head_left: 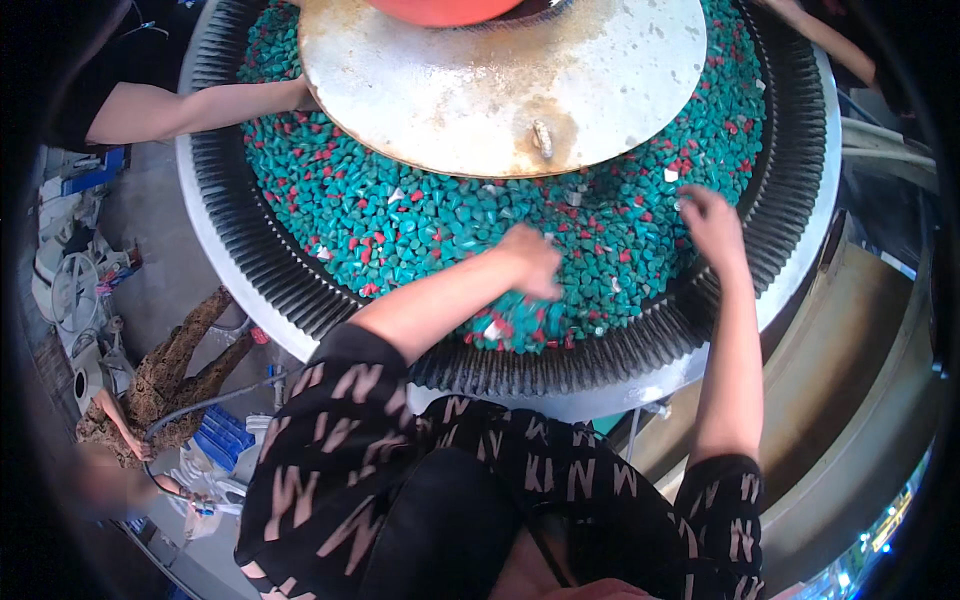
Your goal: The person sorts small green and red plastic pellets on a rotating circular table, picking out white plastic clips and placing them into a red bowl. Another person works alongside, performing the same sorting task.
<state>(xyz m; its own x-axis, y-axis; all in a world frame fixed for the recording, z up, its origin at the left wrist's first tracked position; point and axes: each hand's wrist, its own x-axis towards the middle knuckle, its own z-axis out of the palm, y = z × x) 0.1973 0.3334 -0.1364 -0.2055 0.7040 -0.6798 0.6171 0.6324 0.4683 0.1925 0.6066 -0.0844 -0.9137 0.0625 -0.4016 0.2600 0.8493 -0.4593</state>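
- A large round vibrating tub [790, 150] with a black ribbed lining and a pale outer rim fills the upper half of the view.
- A worn, rust-stained round metal plate [480, 80] covers the tub's middle and hides the stones beneath it; an orange-red dome [440, 8] sits on top.
- A bed of small teal cone-shaped stones [420, 215], mixed with red and a few white ones, fills the ring between plate and lining.
- Another person's bare arm [190, 108] reaches in from the upper left, its hand hidden under the plate edge.
- The left hand [530, 262] lies on the stones, fingers curled down among them; whether it holds any I cannot tell.
- The right hand [712, 222] rests further right, fingers bent into the stones near the lining.
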